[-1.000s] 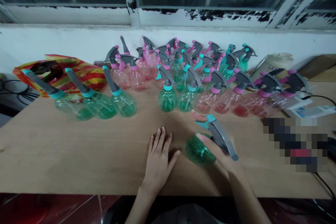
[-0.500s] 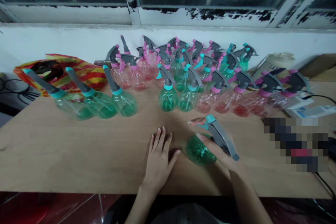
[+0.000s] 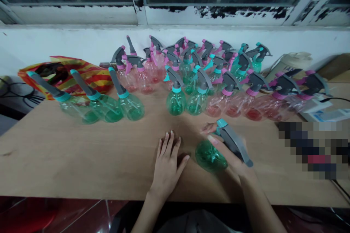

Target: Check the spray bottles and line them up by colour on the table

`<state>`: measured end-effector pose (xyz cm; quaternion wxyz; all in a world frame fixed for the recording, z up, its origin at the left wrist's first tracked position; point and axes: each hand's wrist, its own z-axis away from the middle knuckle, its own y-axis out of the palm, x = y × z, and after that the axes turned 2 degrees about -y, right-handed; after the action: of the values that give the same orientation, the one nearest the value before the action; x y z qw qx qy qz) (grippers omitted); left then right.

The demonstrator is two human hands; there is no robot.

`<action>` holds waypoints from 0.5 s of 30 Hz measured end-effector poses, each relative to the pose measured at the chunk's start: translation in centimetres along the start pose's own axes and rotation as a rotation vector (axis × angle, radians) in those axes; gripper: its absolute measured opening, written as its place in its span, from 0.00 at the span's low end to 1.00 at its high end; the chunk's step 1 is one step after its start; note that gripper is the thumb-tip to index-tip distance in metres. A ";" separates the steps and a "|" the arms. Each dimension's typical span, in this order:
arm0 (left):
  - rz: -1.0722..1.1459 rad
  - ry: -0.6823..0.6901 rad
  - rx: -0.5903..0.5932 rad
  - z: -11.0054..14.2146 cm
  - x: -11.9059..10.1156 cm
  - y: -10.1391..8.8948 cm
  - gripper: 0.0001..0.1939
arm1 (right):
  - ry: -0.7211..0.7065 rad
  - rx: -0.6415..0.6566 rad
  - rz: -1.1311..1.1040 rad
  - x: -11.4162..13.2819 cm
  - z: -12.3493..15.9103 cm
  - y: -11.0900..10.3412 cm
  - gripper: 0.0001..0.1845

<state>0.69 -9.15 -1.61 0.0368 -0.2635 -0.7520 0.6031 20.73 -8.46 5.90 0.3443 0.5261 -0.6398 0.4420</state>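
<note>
My right hand is wrapped round a green spray bottle with a grey and teal trigger head, held tilted just above the wooden table. One finger reaches over the nozzle tip. Flat on the table to the left of the bottle lies my left hand, fingers stretched out and apart, with nothing in it. Beyond both hands, several green and pink spray bottles stand crowded toward the wall.
Three green bottles stand in a row at the left, in front of a red and yellow striped bag. A white jug and a white device with a black cable sit at the right. A blurred patch covers the right edge.
My right hand's finger has curled in over the nozzle of the held bottle. The left hand stays flat. The view has shifted slightly.
</note>
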 end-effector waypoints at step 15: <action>0.006 0.002 0.000 0.0 -0.1 -0.1 0.27 | 0.004 -0.012 0.065 -0.2 0.9 -0.3 0.27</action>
<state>0.76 -9.19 -1.47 0.0356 -0.2664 -0.7512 0.6029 21.12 -9.20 5.47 0.3340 0.5021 -0.6585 0.4501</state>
